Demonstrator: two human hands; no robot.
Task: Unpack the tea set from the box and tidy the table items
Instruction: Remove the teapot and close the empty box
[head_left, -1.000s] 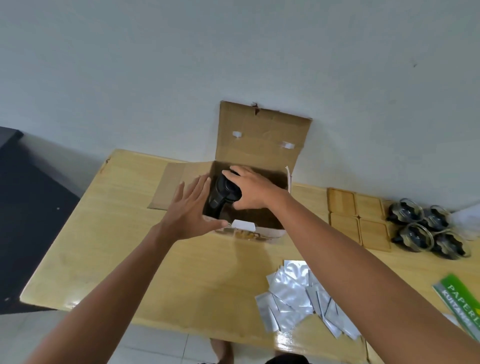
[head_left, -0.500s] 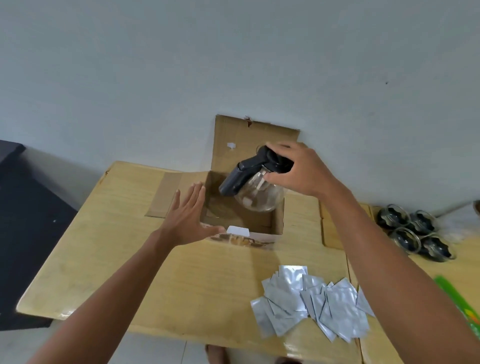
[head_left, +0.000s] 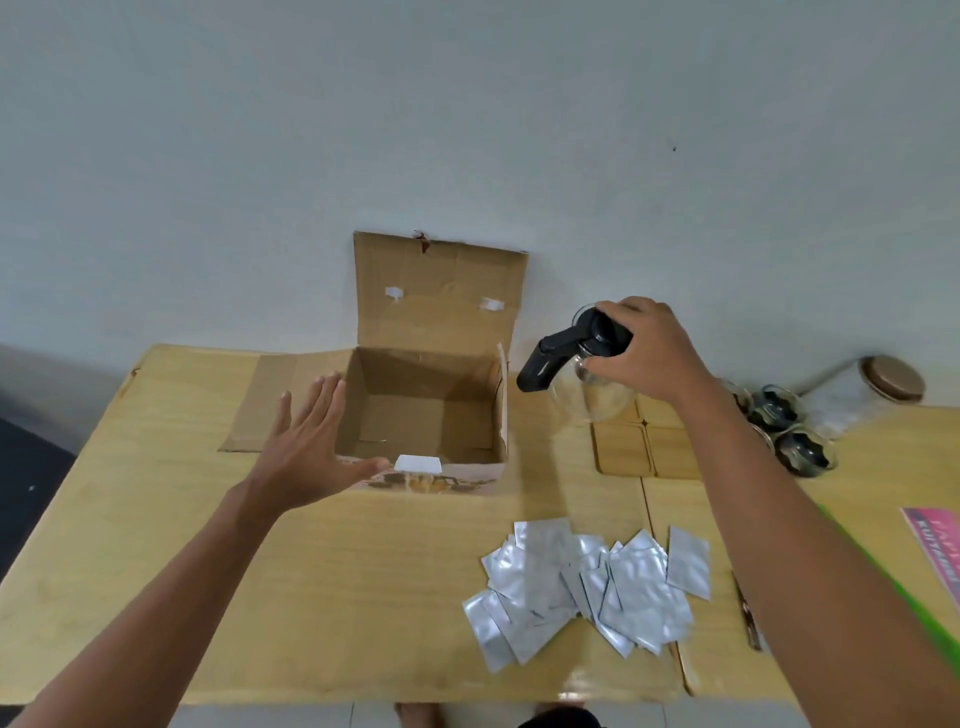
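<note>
One glass teapot with a black lid and black handle hangs in the air to the right of the cardboard box, just over the far edge of the wooden coasters. The right hand grips it from above, fingers curled over the lid and thumb against the glass. The handle points down and left, toward the box.

The box sits on the wooden table near the wall, its back flap standing upright and its left flap lying flat on the tabletop. I can see its bare cardboard floor. The left hand is spread with straight fingers at the box's near left corner, holding nothing; its thumb lies along the front rim, beside a small white tab.

Beyond the coasters, partly hidden by the right forearm, stand several small glass cups with dark insides, bunched together. Behind them lies a clear jar with a brown lid, on its side. Nearer to me, a loose heap of silver sachets lies on the table. At the far right edge is a pink and green booklet, its print too blurred to read.
</note>
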